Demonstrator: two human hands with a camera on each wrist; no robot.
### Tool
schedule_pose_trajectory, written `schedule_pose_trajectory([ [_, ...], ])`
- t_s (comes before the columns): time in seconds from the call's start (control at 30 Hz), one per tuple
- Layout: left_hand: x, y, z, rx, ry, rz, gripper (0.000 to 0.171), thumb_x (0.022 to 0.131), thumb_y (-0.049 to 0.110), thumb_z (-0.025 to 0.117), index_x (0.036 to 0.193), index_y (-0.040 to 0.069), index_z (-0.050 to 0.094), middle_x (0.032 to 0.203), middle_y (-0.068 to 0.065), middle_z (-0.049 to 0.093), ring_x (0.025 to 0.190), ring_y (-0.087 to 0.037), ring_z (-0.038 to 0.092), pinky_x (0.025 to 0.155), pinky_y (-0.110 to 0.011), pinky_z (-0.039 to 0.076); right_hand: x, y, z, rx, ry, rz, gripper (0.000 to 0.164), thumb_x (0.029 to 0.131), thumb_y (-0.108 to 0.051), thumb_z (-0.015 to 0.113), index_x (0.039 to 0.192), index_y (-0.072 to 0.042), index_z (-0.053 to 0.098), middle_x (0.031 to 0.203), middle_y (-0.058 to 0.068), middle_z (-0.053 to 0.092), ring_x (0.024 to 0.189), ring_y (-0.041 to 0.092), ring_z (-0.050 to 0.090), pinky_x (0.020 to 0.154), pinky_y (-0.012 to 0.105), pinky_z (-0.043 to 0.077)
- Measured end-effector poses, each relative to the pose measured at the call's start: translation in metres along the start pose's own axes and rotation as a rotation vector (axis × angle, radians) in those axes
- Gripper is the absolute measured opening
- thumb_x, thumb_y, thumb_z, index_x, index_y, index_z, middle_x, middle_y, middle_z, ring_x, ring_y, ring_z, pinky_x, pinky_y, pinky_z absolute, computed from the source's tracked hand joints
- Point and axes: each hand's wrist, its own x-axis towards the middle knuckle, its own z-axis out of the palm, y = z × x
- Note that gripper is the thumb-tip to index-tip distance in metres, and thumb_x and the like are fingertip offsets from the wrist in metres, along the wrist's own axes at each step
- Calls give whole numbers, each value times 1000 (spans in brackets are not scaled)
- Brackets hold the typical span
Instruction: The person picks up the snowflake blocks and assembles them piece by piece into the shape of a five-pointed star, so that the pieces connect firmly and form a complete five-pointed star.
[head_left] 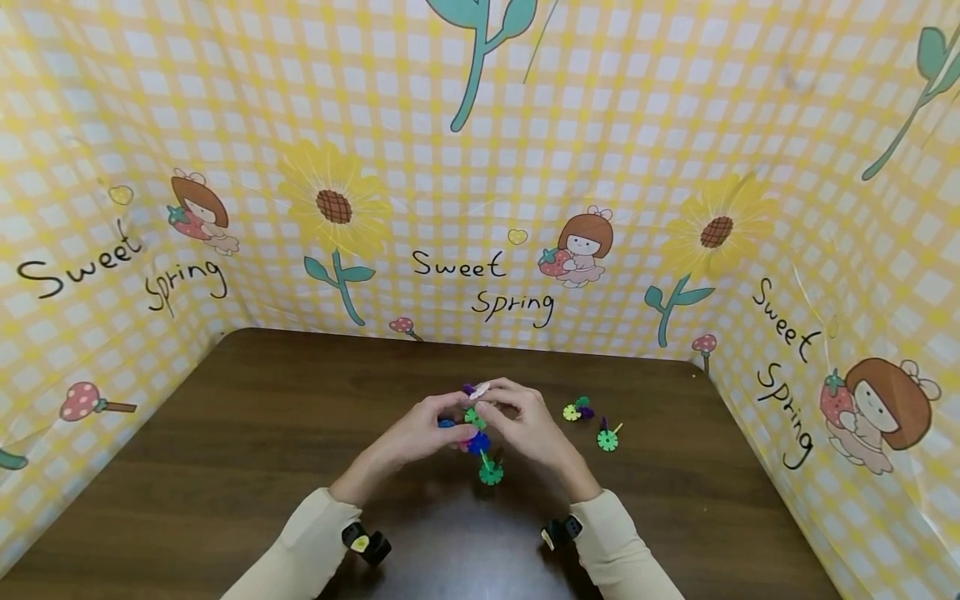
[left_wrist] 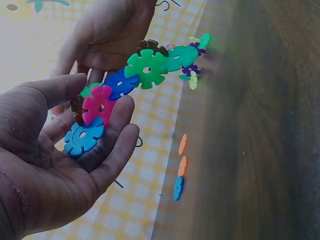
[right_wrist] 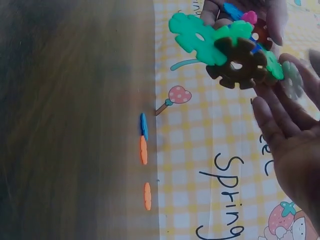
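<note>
Both hands hold a chain of slotted plastic snowflake discs (head_left: 491, 473) above the table. My left hand (head_left: 420, 429) grips its left end, with a pink disc (left_wrist: 97, 106) between thumb and fingers and a light blue disc (left_wrist: 84, 136) by the palm. Blue (left_wrist: 121, 83) and green (left_wrist: 146, 70) discs extend from there toward the wearer, with a brown disc (right_wrist: 236, 64) beside the green ones. My right hand (head_left: 528, 421) pinches a whitish disc (right_wrist: 292, 80) at the chain's far end, next to a small green disc (right_wrist: 273, 65).
To the right on the brown table (head_left: 225, 467) lie two small joined clusters, one yellow, green and purple (head_left: 572, 412), the other with a light green disc (head_left: 607, 440). Orange discs (right_wrist: 147, 196) and a blue disc (right_wrist: 144, 125) appear near the table's edge. A checked cloth (head_left: 465, 192) walls the table.
</note>
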Motion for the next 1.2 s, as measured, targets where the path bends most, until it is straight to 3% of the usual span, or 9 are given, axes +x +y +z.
schedule_pose_trajectory([
  [0.13, 1, 1, 1, 0, -1, -9, 28, 98, 21, 66, 123, 8, 62, 95, -10, 67, 82, -26, 68, 80, -53, 56, 3, -9, 2, 21, 81, 11, 12, 95, -4, 67, 88, -4, 77, 107, 8, 73, 96, 21, 70, 74, 30, 57],
  [0.3, 2, 2, 1, 7, -6, -9, 30, 99, 21, 66, 126, 9, 61, 94, -10, 67, 82, -28, 69, 79, -53, 56, 8, -31, 0, 61, 113, 9, 15, 90, 0, 73, 75, 4, 72, 103, 21, 73, 95, 33, 71, 61, 28, 55],
  [0.43, 3, 2, 1, 2, -9, -7, 34, 98, 20, 67, 129, 11, 60, 93, -10, 67, 85, -40, 68, 77, -55, 56, 9, -32, -1, 87, 127, 13, 15, 92, 2, 69, 77, 4, 69, 109, 24, 71, 95, 33, 71, 60, 25, 53],
  [0.63, 5, 4, 1, 6, 1, -18, 32, 97, 19, 68, 126, 8, 61, 94, -11, 66, 85, -43, 67, 76, -56, 56, 7, -10, 0, 120, 99, 63, 29, 106, -11, 49, 94, -4, 74, 115, 12, 72, 100, 22, 70, 82, 29, 56],
  [0.7, 5, 3, 1, 20, 5, -23, 30, 97, 20, 68, 124, 7, 62, 93, -11, 67, 83, -40, 68, 74, -55, 56, 8, -8, 0, 125, 118, 74, 33, 106, -14, 51, 87, -4, 75, 108, 9, 75, 97, 21, 71, 71, 26, 56],
  [0.83, 6, 2, 3, 40, 3, -23, 31, 97, 19, 68, 125, 6, 61, 91, -11, 67, 80, -37, 68, 72, -53, 56, 8, -8, -2, 155, 192, 91, 29, 98, -13, 66, 72, -3, 70, 97, 10, 76, 87, 22, 72, 51, 23, 46],
  [0.97, 6, 2, 4, 38, 13, -29, 30, 98, 20, 67, 124, 7, 61, 90, -11, 67, 80, -37, 67, 73, -53, 56, 8, -9, -4, 271, 201, 147, 12, 93, -5, 71, 92, 4, 63, 102, 18, 73, 88, 23, 73, 68, 26, 56],
  [1.07, 7, 2, 4, 37, 21, -45, 29, 98, 22, 67, 123, 9, 61, 91, -10, 67, 82, -38, 68, 74, -53, 56, 8, -7, -6, 338, 161, 219, 19, 94, -4, 69, 109, 6, 61, 110, 22, 70, 94, 21, 72, 82, 30, 57],
  [1.2, 7, -1, 4, 49, 21, -44, 29, 98, 23, 67, 123, 10, 61, 90, -9, 67, 83, -39, 68, 74, -53, 56, 6, -3, -8, 331, 67, 284, 24, 100, -11, 63, 116, 6, 67, 116, 22, 69, 101, 19, 69, 88, 29, 54],
])
